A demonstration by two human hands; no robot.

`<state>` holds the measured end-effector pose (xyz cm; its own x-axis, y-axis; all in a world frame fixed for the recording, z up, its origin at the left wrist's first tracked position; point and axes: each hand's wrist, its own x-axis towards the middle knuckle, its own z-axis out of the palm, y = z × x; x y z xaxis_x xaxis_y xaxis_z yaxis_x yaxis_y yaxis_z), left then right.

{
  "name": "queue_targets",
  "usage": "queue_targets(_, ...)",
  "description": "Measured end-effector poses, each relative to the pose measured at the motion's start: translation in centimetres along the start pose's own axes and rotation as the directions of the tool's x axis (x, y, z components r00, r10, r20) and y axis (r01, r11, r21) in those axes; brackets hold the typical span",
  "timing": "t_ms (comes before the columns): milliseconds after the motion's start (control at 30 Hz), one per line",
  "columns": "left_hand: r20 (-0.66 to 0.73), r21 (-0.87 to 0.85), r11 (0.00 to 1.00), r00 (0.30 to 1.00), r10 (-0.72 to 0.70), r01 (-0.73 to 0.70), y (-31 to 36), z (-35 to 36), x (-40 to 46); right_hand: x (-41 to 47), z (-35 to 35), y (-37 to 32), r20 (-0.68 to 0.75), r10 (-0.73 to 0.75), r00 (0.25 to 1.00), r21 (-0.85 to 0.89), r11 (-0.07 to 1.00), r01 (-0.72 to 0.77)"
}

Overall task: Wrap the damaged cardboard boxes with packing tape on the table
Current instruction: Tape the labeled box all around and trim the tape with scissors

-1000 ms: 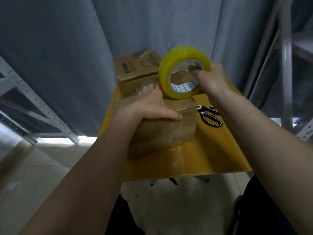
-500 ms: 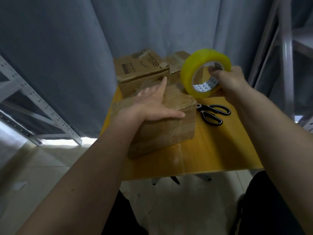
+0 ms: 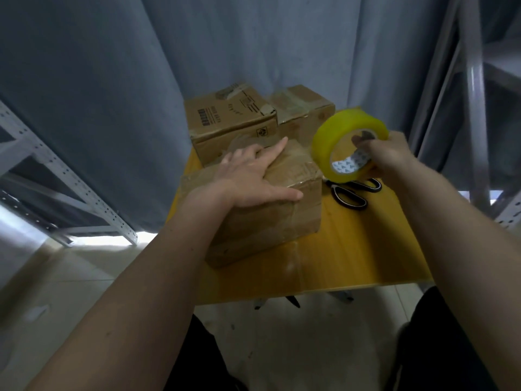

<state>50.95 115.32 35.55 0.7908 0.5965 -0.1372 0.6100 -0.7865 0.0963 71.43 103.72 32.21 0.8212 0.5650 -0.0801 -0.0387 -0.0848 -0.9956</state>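
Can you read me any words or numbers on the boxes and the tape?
Printed box: a barcode, dark lettering and a small round mark, all too blurred to read.
Tape roll core: a repeating grey pattern, no letters legible.
Front box, far box and scissors: no text visible.

The nearest brown cardboard box looks matt under glossy, wrinkled clear tape. The yellow roll of plastic packing tape shines translucent. The yellow bench is smooth, glossy. Black-handled scissors look shiny plastic.
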Motion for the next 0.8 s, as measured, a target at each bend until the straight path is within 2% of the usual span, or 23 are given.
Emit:
queue_targets(133, 0.023, 0.005, 1.0, 1.0, -0.003, 0.003, 0.5, -0.5, -0.1, 0.3, 0.0, 2.9, 0.074, 0.191, 0.979, 0.06, 0.979, -0.196)
queue_targets(200, 0.068, 0.007, 1.0, 0.998, -0.015, 0.014, 0.8, -0.9, -0.1, 0.6, 0.0, 3.3, 0.135, 0.224, 0.965, 0.072, 0.969, -0.235)
queue_targets(300, 0.14, -0.107, 0.992, 0.989, -0.045, 0.061, 2.1, -2.7, 0.8, 1.4, -0.3, 3.6, 0.163, 0.248, 0.955, 0.079, 0.962, -0.263)
queue_targets(400, -0.104, -0.183, 0.983, 0.994, -0.029, 0.009, 4.3, -3.2, 3.5, 1.8, -0.3, 3.8, 0.186, 0.273, 0.944, 0.054, 0.956, -0.287)
queue_targets(433, -0.126, -0.2, 0.98, 0.992, -0.005, -0.02, 5.0, -3.0, 4.3, 1.9, -0.3, 4.0, 0.192, 0.28, 0.941, 0.05, 0.954, -0.294)
queue_targets(533, 0.013, -0.2, 0.979, 0.999, 0.045, -0.041, 5.9, -1.2, 6.0, 2.2, -0.5, 4.5, 0.177, 0.287, 0.942, 0.057, 0.952, -0.301)
queue_targets(633, -0.022, -0.149, 0.987, 0.998, 0.052, -0.055, 5.3, -0.2, 6.6, 2.5, 0.2, 5.2, 0.138, 0.284, 0.949, 0.062, 0.954, -0.295)
queue_targets(800, 0.006, -0.204, 0.979, 1.0, -0.004, 0.005, 4.4, -0.6, 6.5, 2.8, 1.4, 4.9, 0.111, 0.24, 0.964, 0.028, 0.969, -0.245)
